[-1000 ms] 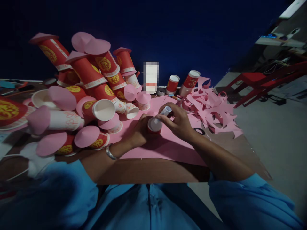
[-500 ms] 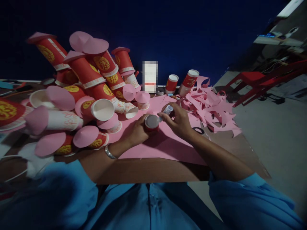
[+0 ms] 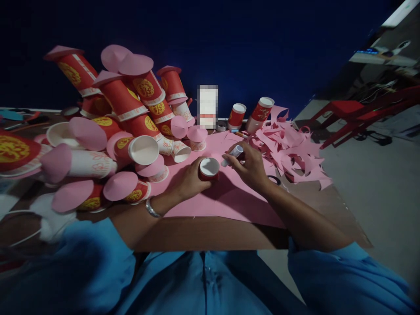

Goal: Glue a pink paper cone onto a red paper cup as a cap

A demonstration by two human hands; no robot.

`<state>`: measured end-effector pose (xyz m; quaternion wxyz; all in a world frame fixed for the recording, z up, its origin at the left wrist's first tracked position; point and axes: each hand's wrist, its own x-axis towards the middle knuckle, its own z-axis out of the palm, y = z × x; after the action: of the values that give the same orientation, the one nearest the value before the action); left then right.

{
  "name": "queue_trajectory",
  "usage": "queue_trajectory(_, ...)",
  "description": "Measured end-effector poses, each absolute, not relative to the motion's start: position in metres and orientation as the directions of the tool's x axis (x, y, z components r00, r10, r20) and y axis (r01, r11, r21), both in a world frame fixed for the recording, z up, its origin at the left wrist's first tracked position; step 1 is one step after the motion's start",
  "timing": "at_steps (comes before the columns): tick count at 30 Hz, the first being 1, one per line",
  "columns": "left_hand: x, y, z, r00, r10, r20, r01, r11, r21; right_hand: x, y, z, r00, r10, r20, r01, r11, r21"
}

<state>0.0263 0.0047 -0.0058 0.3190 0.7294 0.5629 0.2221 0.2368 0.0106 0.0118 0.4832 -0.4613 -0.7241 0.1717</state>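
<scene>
My left hand (image 3: 192, 180) is wrapped round a red paper cup (image 3: 209, 168) whose white base faces up. In my right hand (image 3: 251, 168) is a glue stick (image 3: 235, 154), a pale tube held slantwise between thumb and fingers. Its lower end is just right of the cup's rim, apart from it. Beneath both hands lies a large pink paper sheet (image 3: 226, 199) on the brown table (image 3: 210, 234).
Paper cups with pink cone tops (image 3: 120, 186) are piled at the left, some stacked. Two red cups (image 3: 236, 116) stand at the back. Pink paper offcuts (image 3: 292, 153) and a black ring (image 3: 274, 180) lie at the right. A red chair (image 3: 348, 109) stands beyond.
My right hand with the glue stick has moved right, away from the cup's rim. The cup has tilted slightly in my left hand. The whole view has shifted a little.
</scene>
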Motion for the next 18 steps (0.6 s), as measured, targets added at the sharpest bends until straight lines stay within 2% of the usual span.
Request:
queue_trajectory(5, 0.0254, 0.0061, -0.0099, 0.287, 0.958, 0.020, 0.643, -0.208, 0.737, 0.2308, 0.0128, 0.0104, -0.078, 0.835, 0.545, 0.384, 0.530, -0.756)
queue_trajectory(14, 0.0254, 0.0060, -0.0095, 0.290, 0.957, 0.010, 0.636, -0.201, 0.746, 0.2343, 0.0169, 0.0057, -0.113, 0.852, 0.512, 0.415, 0.508, -0.754)
queue_trajectory(18, 0.0256, 0.0067, -0.0108, 0.284, 0.959, 0.004, 0.655, -0.196, 0.730, 0.2333, 0.0162, 0.0062, -0.074, 0.867, 0.492, 0.334, 0.487, -0.807)
